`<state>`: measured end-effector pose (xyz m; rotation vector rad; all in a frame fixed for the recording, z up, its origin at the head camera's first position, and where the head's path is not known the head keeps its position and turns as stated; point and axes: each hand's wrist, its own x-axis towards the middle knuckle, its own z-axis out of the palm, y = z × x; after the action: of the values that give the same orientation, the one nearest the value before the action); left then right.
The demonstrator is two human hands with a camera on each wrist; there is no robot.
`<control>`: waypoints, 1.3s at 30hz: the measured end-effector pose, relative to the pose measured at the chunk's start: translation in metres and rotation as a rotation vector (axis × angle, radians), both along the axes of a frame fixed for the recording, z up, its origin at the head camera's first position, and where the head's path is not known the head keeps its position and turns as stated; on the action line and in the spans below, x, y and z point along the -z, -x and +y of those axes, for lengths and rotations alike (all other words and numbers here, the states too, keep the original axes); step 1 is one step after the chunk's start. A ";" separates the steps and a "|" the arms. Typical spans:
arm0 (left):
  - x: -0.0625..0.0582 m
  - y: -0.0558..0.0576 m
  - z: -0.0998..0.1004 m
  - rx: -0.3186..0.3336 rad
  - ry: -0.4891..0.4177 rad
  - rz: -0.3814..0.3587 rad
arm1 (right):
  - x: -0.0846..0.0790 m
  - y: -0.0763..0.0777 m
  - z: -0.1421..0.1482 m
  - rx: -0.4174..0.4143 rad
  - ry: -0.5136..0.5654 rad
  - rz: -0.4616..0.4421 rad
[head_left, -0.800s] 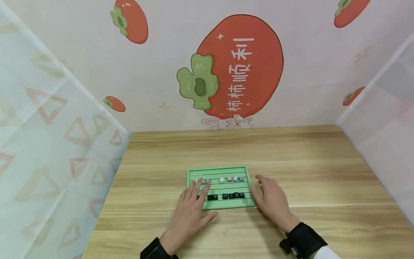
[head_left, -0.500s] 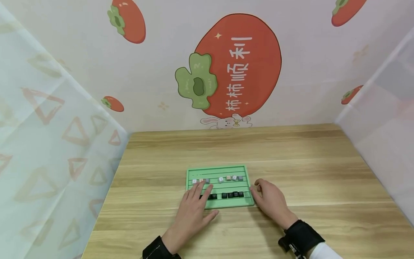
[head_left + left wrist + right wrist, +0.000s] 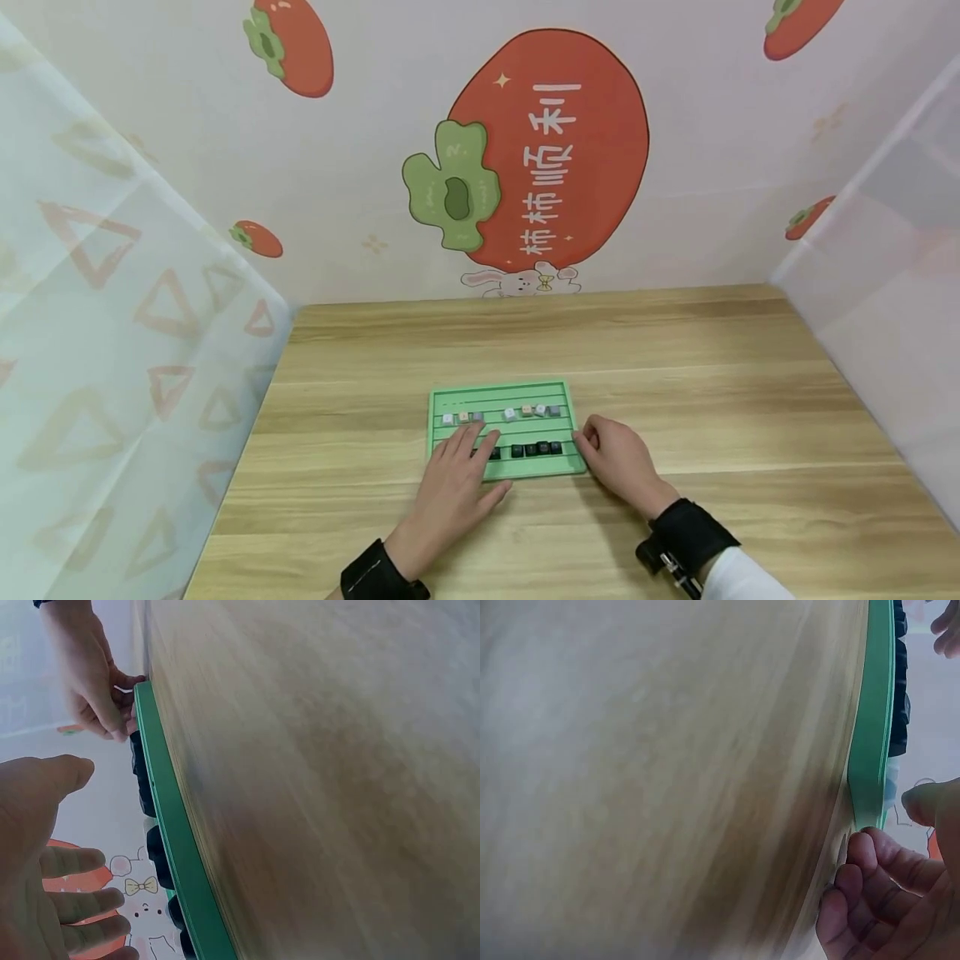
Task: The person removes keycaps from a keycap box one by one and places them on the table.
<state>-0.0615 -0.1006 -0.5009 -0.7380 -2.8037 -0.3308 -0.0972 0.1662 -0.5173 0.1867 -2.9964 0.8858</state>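
A shallow green tray (image 3: 525,467) with ridged rows lies on the table. Its back row carries small white, tan and grey cubes (image 3: 527,411); black keycap-like blocks (image 3: 532,450) line the row nearer the person. Over the tray's left part my left hand (image 3: 459,483) is spread with straight fingers, covering some black blocks. In the left wrist view those fingers appear apart from the tray. At the tray's right edge rests my right hand (image 3: 621,462), fingers loosely curled. The right wrist view has its fingertips (image 3: 862,847) at the tray's corner and the thumb apart.
The wooden table (image 3: 735,392) extends around the tray. Behind it stands a wall (image 3: 360,150) with persimmon prints, and pale sheets (image 3: 82,333) hang at both sides. Each wrist wears a black band (image 3: 693,533).
My right hand's fingers have curled in more at the tray's edge. My left hand has shifted slightly rightward over the tray, uncovering pale cubes at the left. The head view has moved slightly.
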 end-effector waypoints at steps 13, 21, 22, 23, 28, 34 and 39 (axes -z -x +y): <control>0.001 0.002 0.011 0.009 0.031 0.002 | -0.003 0.005 -0.003 -0.028 0.012 -0.010; 0.000 0.005 0.020 0.013 0.007 0.011 | 0.001 0.008 -0.001 -0.040 0.051 -0.016; 0.000 0.005 0.021 0.014 0.010 0.012 | 0.002 0.009 -0.001 -0.043 0.055 -0.015; 0.000 0.005 0.022 0.015 0.011 0.010 | 0.003 0.009 -0.001 -0.046 0.057 -0.015; 0.000 0.005 0.025 0.019 0.014 -0.002 | 0.006 0.008 0.000 -0.051 0.060 -0.024; 0.001 0.006 0.028 0.012 0.013 -0.008 | 0.007 0.009 0.001 -0.062 0.071 -0.006; 0.003 0.007 0.029 0.010 0.024 0.000 | 0.006 0.011 0.001 -0.078 0.075 -0.014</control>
<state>-0.0684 -0.0716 -0.5034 -0.7574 -2.8094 -0.2994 -0.1087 0.1676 -0.5236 0.2992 -2.9811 1.0086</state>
